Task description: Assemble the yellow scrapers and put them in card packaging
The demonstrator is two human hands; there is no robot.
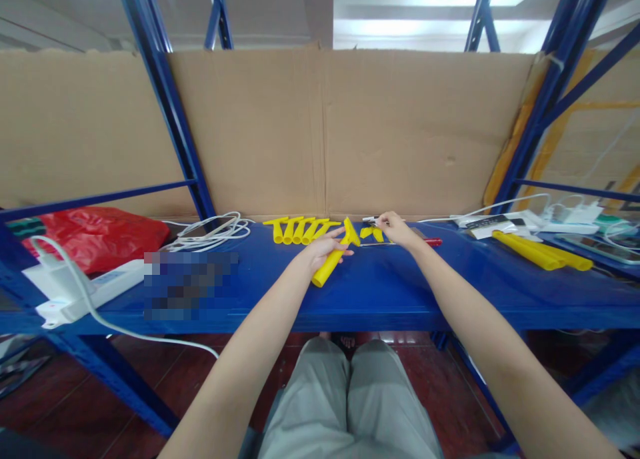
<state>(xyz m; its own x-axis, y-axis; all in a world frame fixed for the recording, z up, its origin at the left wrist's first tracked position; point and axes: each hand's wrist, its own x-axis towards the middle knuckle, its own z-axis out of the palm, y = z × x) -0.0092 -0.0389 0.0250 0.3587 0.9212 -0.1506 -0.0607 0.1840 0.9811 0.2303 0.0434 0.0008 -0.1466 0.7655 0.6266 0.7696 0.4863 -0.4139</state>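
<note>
My left hand (324,249) is closed around a yellow T-shaped plastic tube (328,267), which slants with its round end towards me and its crosspiece away from me. Further right, my right hand (393,225) has its fingers pinched together low over the shelf, beside a small dark and silvery item (370,220); what the fingertips hold is too small to make out. Small yellow pieces (367,232) lie just left of these fingers. Under my right wrist is a thin tool with a red handle (434,242). Several similar yellow T-shaped tubes (299,235) stand in a row left of my left hand.
Two longer yellow tubes (530,251) lie at the right, near white packets (493,227). To the left are a white power strip (120,279), coiled white cable (233,229) and a red plastic bag (105,235). Cardboard (260,132) backs the blue shelf (380,299); blue posts flank it.
</note>
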